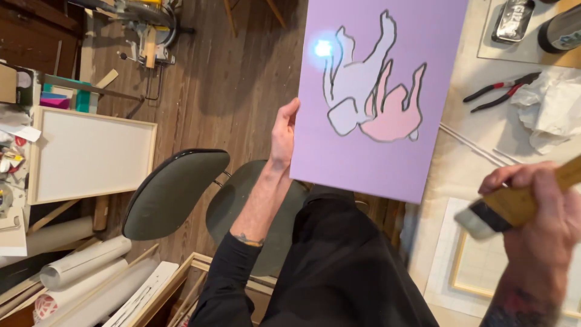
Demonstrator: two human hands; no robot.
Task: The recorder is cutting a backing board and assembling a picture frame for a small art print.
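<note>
Canvas (375,91), lilac and flat, is held upright over the wooden floor (242,79), just off the left edge of the worktable (466,163). Painted on it are pale lavender and pink shapes, loosely like tumbling figures, each ringed with a dark outline; a bright spot of glare sits near the upper left of the shapes.

The left hand (283,130) grips the canvas by its left edge, thumb lying along the front face and the other fingers hidden behind, so the hand is closed around the edge. The right hand (541,212) is lifted over the table's near right part, fingers curled tight around the yellow wooden handle of a wide flat brush (502,212), whose dark ferrule and pale bristles point left toward the canvas without touching it.

On the table lie red-handled pliers (499,91) beside crumpled white paper (548,109), and a framed panel (484,266) near the front edge. A dark-seated chair (172,191) stands on the floor below the left arm.
</note>
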